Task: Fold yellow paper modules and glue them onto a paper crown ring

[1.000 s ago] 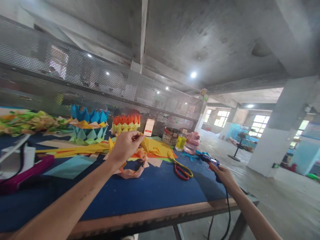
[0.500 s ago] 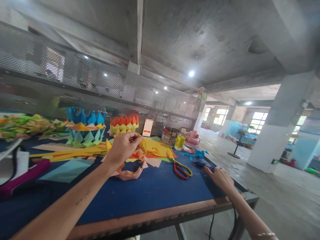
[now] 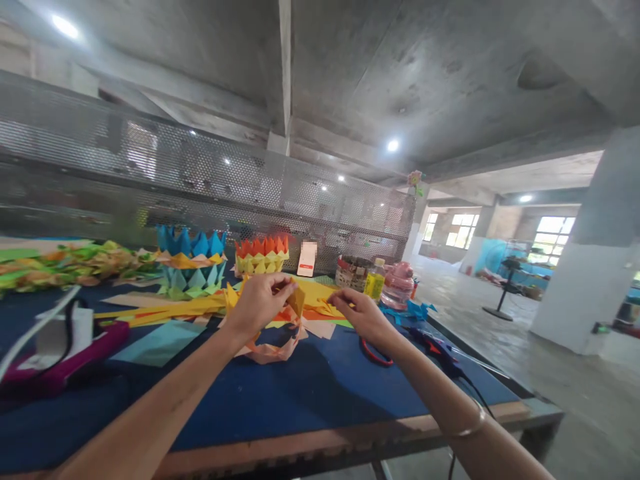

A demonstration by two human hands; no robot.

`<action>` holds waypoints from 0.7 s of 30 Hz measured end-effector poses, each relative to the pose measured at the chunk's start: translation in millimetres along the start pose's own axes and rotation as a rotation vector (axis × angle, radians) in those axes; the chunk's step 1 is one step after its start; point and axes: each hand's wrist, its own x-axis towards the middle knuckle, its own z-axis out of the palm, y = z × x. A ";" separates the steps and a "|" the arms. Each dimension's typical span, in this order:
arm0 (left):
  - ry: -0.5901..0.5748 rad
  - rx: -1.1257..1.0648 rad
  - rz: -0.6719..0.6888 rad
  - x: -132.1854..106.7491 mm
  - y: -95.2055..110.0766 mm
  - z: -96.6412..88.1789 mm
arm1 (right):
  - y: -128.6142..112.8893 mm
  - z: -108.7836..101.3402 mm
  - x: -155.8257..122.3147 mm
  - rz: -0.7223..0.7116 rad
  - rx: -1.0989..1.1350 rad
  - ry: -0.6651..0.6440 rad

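My left hand [image 3: 263, 303] pinches a folded yellow paper piece [image 3: 297, 299] above a ring of folded peach paper [image 3: 274, 351], which carries some yellow points and is partly hidden by the hand. Across from it, my right hand [image 3: 364, 315] has its fingertips closed at a small yellow paper piece [image 3: 325, 308] over the yellow sheets. Below that hand shows the red handle loop of scissors [image 3: 377, 355]; the rest is covered. A dark blue glue gun [image 3: 440, 352] with a cable lies on the table to the right of my right forearm.
Two folded-paper crowns, one blue [image 3: 193, 260] and one red-orange and yellow [image 3: 262, 255], stand at the back. Along there are a phone [image 3: 307, 259], a basket [image 3: 351, 272], a yellow bottle [image 3: 374, 283] and a pink jar [image 3: 398, 288]. A magenta tool [image 3: 75, 360] lies left on the blue tabletop [image 3: 280, 407].
My right hand has left the glue gun and moved left to the yellow paper. The yellow piece in my left hand now shows more. The view has shifted slightly left.
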 end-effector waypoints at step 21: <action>0.011 0.265 0.174 0.6 4.5 -20.5 | -1.6 80.7 28.2 -0.065 0.322 -0.064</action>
